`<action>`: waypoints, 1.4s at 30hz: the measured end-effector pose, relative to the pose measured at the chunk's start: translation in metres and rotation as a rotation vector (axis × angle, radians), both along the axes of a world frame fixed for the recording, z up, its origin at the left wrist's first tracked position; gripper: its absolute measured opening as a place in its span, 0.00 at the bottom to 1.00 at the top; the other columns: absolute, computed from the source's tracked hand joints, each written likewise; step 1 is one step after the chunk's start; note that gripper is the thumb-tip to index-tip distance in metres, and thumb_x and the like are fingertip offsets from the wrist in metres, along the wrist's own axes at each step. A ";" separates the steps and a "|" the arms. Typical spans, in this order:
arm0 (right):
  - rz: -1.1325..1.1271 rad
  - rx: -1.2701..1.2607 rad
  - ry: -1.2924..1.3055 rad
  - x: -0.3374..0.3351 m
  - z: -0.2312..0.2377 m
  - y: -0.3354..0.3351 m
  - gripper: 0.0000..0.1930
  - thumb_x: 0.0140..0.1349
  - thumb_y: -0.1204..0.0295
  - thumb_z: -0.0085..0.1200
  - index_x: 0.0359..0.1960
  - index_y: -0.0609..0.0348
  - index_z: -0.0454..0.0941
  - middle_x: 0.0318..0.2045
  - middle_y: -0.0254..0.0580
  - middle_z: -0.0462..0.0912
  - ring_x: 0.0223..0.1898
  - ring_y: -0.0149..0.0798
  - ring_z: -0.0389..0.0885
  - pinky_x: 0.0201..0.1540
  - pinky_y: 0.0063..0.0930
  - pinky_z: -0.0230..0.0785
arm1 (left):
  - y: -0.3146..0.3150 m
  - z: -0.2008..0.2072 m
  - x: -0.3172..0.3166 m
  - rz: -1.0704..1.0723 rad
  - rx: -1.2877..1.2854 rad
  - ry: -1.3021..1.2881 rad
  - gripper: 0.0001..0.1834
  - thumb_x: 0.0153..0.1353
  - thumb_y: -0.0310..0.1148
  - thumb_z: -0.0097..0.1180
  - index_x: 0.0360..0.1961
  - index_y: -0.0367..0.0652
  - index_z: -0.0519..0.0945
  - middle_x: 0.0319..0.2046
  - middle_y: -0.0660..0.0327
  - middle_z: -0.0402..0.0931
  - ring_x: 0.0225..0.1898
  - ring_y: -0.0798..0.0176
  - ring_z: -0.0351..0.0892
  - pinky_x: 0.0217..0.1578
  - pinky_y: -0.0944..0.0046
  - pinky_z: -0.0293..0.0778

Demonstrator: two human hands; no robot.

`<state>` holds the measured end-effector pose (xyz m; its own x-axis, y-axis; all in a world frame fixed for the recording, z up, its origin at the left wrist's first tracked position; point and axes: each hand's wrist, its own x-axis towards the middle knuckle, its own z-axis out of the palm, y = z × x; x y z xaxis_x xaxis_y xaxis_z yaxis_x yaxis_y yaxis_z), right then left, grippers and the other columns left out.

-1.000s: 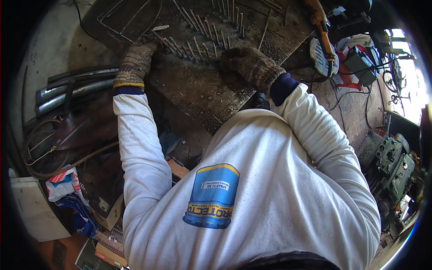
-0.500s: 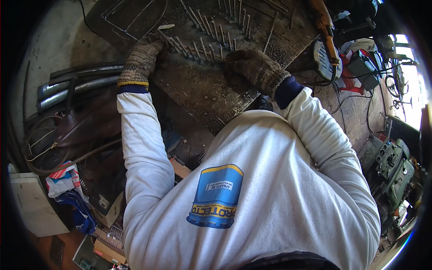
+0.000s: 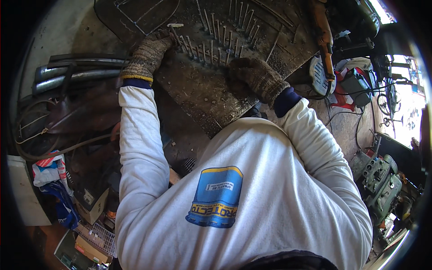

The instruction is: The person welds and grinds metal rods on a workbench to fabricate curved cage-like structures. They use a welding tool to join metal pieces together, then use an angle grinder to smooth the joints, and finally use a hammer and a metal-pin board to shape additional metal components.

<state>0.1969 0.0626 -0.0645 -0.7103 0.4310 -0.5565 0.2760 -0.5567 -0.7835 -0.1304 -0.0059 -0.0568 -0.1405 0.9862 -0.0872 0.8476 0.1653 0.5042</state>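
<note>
Both my hands wear brown knitted work gloves. At the left end of the upright metal rods (image 3: 211, 51), my left hand (image 3: 155, 50) has its fingertips closed around a thin metal rod (image 3: 174, 34). The rods stand in rows on a dark, worn metal plate (image 3: 198, 92). My right hand (image 3: 257, 77) rests low beside the right end of the nearest row. Its fingers are curled in and dark, and whatever they may hold is hidden. A short pale stick (image 3: 175, 25) lies on the plate just beyond my left fingertips.
A bent wire frame (image 3: 139, 20) lies at the far left. An orange-brown power tool (image 3: 325, 38) lies at the far right, above a white plastic stool (image 3: 321, 74). Metal pipes (image 3: 76, 78) lie at left. A green machine (image 3: 382, 180) stands at right.
The view has shifted slightly, so the plate and rods appear lower and farther right. Both hands keep almost the same places at the two ends of the rods.
</note>
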 end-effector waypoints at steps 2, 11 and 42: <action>-0.001 -0.015 0.000 0.001 -0.001 0.001 0.24 0.69 0.68 0.60 0.62 0.67 0.70 0.46 0.48 0.85 0.45 0.41 0.87 0.44 0.35 0.83 | -0.001 -0.003 -0.001 -0.058 0.038 0.096 0.18 0.74 0.35 0.45 0.60 0.48 0.79 0.59 0.55 0.77 0.59 0.51 0.78 0.61 0.56 0.74; -0.039 -0.029 0.086 0.004 -0.013 0.001 0.25 0.69 0.68 0.60 0.64 0.66 0.69 0.45 0.49 0.83 0.43 0.41 0.85 0.45 0.36 0.81 | 0.000 -0.022 -0.007 0.061 0.138 -0.157 0.20 0.70 0.46 0.55 0.55 0.45 0.82 0.51 0.57 0.83 0.53 0.57 0.79 0.57 0.57 0.69; -0.138 -0.331 0.186 0.006 -0.028 0.005 0.22 0.70 0.70 0.56 0.62 0.70 0.71 0.39 0.45 0.83 0.33 0.38 0.83 0.35 0.33 0.80 | 0.003 -0.006 0.010 0.299 -0.041 -0.373 0.18 0.66 0.41 0.58 0.54 0.45 0.84 0.45 0.62 0.85 0.48 0.64 0.81 0.53 0.60 0.73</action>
